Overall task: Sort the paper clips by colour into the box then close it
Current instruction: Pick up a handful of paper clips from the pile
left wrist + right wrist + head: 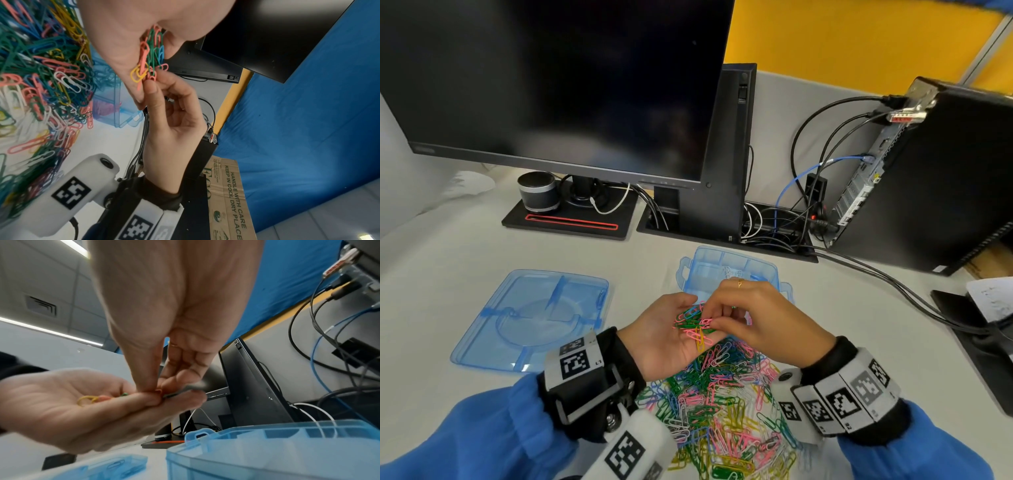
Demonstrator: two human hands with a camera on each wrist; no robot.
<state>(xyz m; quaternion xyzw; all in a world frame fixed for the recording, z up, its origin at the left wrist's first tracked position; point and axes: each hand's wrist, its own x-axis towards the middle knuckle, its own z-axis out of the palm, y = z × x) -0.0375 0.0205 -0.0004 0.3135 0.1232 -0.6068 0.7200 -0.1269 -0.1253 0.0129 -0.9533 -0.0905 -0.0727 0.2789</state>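
My left hand [664, 337] is held palm up above the table, and a small bunch of mixed paper clips [693, 323] lies in its palm, pink, green, blue and yellow. My right hand [722, 317] pinches a pink clip [158, 391] at the edge of that bunch between thumb and forefinger. The left wrist view shows the bunch [151, 55] close up with the right hand's fingertips [151, 85] on it. Right behind the hands stands the clear blue compartment box [709, 255], open. Its lid [534, 318] lies flat to the left.
A big loose pile of coloured clips [722, 407] covers the table in front of me, under my wrists. A monitor [558, 85] on its stand is behind the lid. A computer case [945, 178] and its cables [876, 274] are at the right.
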